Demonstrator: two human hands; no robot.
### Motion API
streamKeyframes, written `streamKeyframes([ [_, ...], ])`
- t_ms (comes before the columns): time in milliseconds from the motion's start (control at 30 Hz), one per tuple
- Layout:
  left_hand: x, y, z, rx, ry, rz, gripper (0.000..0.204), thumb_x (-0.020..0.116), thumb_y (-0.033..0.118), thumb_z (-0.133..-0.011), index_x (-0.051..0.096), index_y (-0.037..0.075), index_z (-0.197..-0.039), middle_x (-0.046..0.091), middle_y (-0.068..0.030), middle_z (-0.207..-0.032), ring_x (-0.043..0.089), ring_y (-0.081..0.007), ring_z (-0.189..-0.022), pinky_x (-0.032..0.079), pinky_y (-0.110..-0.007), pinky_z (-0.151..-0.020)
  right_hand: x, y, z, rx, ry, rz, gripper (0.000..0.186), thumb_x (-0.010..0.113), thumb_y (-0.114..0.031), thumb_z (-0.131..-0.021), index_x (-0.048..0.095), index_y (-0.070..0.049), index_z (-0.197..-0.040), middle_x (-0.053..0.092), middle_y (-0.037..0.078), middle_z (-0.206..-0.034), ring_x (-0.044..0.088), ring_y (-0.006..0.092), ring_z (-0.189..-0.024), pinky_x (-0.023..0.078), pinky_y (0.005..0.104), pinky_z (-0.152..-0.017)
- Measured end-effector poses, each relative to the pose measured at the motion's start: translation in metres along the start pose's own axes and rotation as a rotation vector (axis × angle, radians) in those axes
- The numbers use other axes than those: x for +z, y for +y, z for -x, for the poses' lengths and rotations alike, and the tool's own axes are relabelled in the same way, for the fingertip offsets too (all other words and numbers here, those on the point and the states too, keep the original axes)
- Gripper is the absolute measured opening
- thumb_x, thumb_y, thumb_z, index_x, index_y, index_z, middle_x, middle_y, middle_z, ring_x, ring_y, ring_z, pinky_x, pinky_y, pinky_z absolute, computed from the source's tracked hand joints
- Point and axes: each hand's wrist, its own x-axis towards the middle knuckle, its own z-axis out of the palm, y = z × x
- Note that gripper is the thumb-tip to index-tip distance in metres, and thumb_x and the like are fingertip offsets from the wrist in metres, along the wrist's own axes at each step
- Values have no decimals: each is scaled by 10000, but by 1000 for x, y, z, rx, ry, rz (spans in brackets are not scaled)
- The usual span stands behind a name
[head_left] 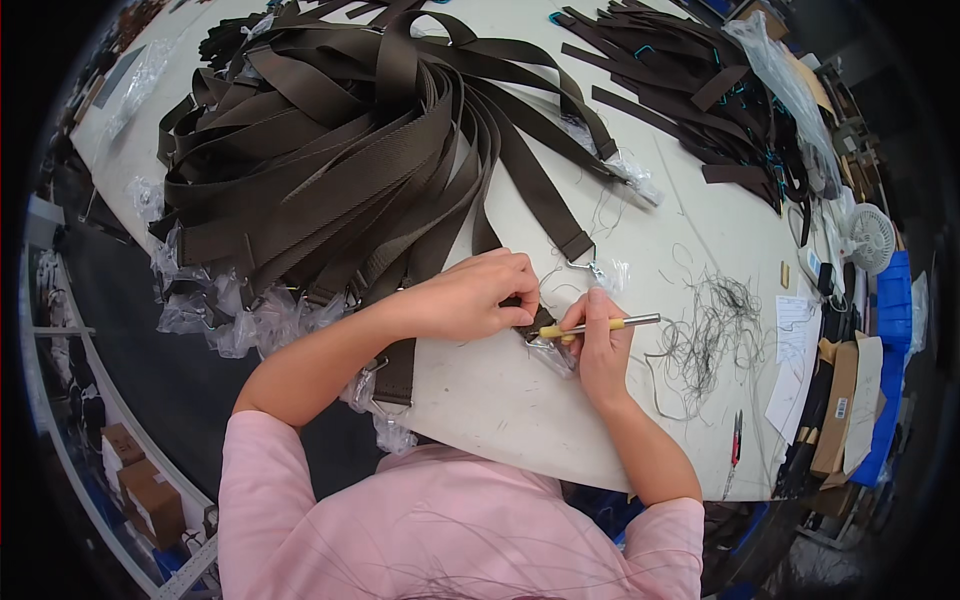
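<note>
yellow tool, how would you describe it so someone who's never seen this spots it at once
On the white table, look left of the tangle of dark thread to the person's right hand. The yellow tool is the slim rod held crosswise there. Its yellow body and silver right end set it apart from the dark straps.

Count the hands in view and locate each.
2: the left hand, at a dark strap piece, and the right hand, gripping a yellow-and-silver tool.
</note>
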Motion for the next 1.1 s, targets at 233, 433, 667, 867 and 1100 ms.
streamKeyframes([
  [233,-2,2,-1,-10,-10,14,66,684,131,-905,642,82,-919,581,-56,-995,534,-248,-1055,463,-366,-888,-1,-1,0,34,-10,-16,507,445,-353,-1105,610,-46,-736,574,-4,-625,452,36,-533,349,211,-491],
  [433,-2,3,0,-83,-33,21,113,668,108,-910,614,72,-1003,592,-65,-1046,533,-252,-1101,472,-367,-905,1,-2,1,33,-8,-17,517,442,-358,-1104,606,-42,-730,566,0,-612,456,42,-530,352,211,-491],
  [667,-22,19,15,228,226,-838,400,605,-11,-862,575,88,-1249,597,-93,-1321,490,-255,-1346,267,-517,-1168,-15,12,4,-270,101,-200,319,407,-213,-1100,543,-14,-892,605,95,-853,538,95,-590,416,238,-544],
  [867,-17,16,4,328,266,-716,171,687,25,-761,663,123,-899,575,-18,-880,604,-195,-943,405,-431,-1021,-16,7,-3,-564,73,-15,282,350,-143,-1096,521,19,-1252,667,199,-1082,721,212,-755,560,279,-726],
  [1100,-64,59,62,351,430,-707,204,632,-91,-653,573,64,-772,635,-28,-954,634,-232,-1100,474,-440,-1062,-45,9,-9,-679,177,275,216,454,69,-1014,579,-9,-1173,713,137,-1017,724,200,-890,563,318,-832],
])
